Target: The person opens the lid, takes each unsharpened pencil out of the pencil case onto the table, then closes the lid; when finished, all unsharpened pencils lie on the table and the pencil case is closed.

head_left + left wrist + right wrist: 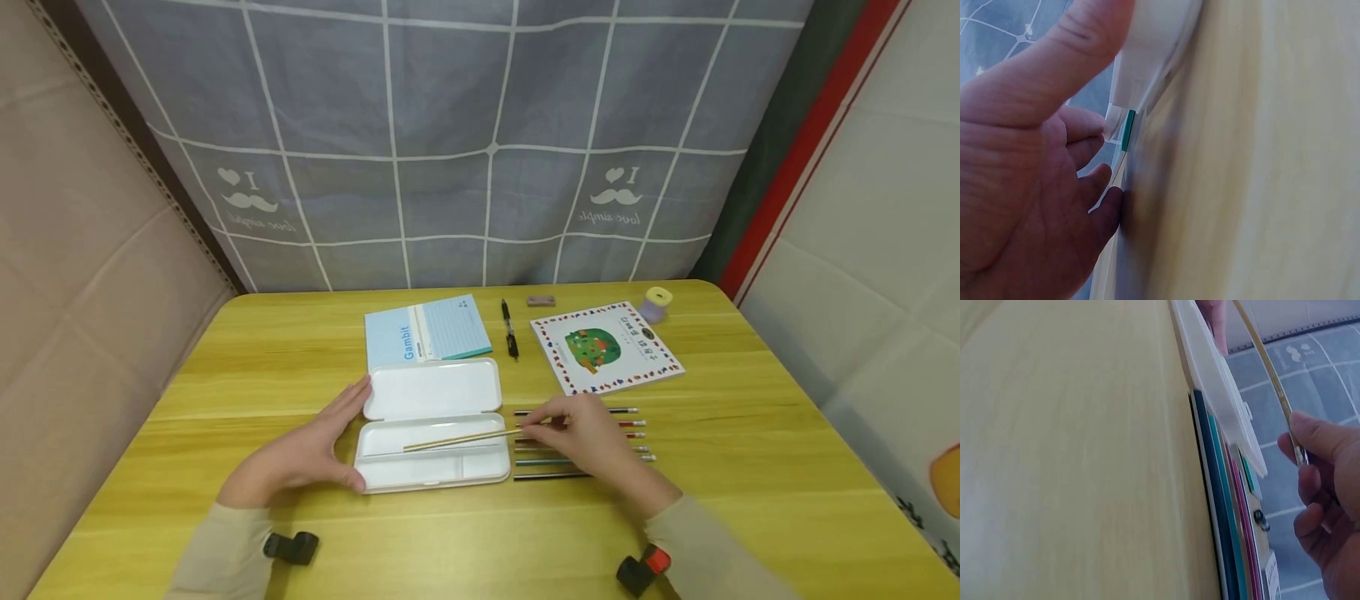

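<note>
A white pencil case (480, 472) lies with its lid (435, 390) swung back on the table. My left hand (318, 442) steadies its left side, thumb against the front corner and fingers by the lid's edge; in the left wrist view the hand (1035, 162) has loosely bent fingers. Over the case's tray, my right hand (581, 429) pinches a gold pencil (450, 440) near one end between thumb and fingertips. The right wrist view shows the pencil (1266, 359) slanting up out of the hand (1335, 481). Several pencils (543, 462) lie in a row beside the case, partly hidden under that hand.
Behind the case lies a light blue notebook (390, 337). A black pen (510, 329), a brownish eraser (541, 301), a white picture book (637, 354) and a purple-yellow container (655, 307) stand or lie towards the back right. A grey checked cloth (442, 200) hangs behind the table.
</note>
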{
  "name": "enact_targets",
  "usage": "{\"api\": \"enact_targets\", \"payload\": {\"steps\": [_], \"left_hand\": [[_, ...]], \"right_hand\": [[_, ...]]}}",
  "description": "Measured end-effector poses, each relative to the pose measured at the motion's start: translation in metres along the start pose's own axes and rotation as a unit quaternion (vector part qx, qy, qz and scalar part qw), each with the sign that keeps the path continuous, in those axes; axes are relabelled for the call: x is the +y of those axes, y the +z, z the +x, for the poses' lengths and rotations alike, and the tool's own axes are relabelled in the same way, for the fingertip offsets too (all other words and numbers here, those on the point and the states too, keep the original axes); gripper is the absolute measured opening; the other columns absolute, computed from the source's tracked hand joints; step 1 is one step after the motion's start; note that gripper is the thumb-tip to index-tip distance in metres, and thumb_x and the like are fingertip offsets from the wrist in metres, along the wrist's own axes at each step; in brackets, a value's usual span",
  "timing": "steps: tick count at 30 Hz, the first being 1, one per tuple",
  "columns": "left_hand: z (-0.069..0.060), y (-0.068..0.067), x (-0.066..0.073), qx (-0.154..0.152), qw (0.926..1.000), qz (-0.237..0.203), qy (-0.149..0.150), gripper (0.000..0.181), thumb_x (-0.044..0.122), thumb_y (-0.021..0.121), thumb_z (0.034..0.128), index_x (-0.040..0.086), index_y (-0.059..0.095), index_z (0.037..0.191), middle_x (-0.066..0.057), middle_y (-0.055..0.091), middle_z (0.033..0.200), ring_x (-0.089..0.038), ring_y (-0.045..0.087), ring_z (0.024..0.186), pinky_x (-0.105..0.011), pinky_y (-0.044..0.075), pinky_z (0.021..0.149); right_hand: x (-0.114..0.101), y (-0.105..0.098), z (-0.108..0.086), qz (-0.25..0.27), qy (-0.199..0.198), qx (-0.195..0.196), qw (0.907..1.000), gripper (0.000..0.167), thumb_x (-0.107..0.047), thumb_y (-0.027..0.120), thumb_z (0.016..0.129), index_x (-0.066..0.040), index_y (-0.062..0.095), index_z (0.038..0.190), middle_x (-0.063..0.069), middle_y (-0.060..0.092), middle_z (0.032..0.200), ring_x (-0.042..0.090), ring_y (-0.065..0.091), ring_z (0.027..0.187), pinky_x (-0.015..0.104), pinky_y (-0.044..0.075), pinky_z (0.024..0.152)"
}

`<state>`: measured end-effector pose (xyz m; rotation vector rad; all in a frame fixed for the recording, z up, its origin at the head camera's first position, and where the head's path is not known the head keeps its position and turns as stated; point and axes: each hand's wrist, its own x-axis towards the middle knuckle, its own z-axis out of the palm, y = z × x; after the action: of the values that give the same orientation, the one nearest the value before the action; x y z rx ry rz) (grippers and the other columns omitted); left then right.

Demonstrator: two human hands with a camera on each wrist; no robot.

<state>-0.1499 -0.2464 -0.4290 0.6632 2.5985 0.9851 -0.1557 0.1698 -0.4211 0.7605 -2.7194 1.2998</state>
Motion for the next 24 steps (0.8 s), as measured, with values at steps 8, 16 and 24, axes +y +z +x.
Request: {"api": "enact_targets", "payload": {"steps": [8, 16, 24], "left_hand": [[0.0, 0.0, 0.002, 0.0, 1.0, -0.003, 0.001, 0.144, 0.041, 0.097, 0.0637, -0.004, 0.005, 0.165, -0.02, -0.006, 0.174, -0.051, -0.006, 0.157, -0.072, 0.006, 0.12], [0.0, 0.0, 0.0, 0.0, 1.0, -0.004, 0.004, 0.144, 0.041, 0.097, 0.0638, -0.003, 0.004, 0.165, -0.021, -0.007, 0.174, -0.051, -0.006, 0.156, -0.073, 0.006, 0.12], [0.001, 0.002, -0.002, 0.0, 1.0, 0.0, 0.004, 0.145, 0.043, 0.097, 0.0636, -0.002, 0.004, 0.165, -0.02, -0.007, 0.174, -0.05, -0.006, 0.157, -0.073, 0.007, 0.12]], "right_hand": [[0.017, -0.02, -0.019, 0.08, 0.033, 0.01, 0.9962, 0.004, -0.013, 0.084, 0.088, -0.016, 0.085, 0.091, -0.006, 0.075, 0.081, 0.005, 0.046, 0.055, 0.02, 0.039, 0.048], [0.032, -0.027, -0.041, 0.115, 0.009, 0.027, 0.993, 0.008, -0.003, 0.084, 0.086, -0.011, 0.084, 0.088, 0.001, 0.08, 0.088, -0.002, 0.043, 0.055, 0.019, 0.038, 0.045], [0.046, -0.043, -0.073, 0.085, 0.015, 0.041, 0.9954, 0.007, -0.006, 0.085, 0.085, -0.012, 0.084, 0.087, 0.002, 0.08, 0.089, 0.0, 0.045, 0.057, 0.024, 0.041, 0.046]]}}
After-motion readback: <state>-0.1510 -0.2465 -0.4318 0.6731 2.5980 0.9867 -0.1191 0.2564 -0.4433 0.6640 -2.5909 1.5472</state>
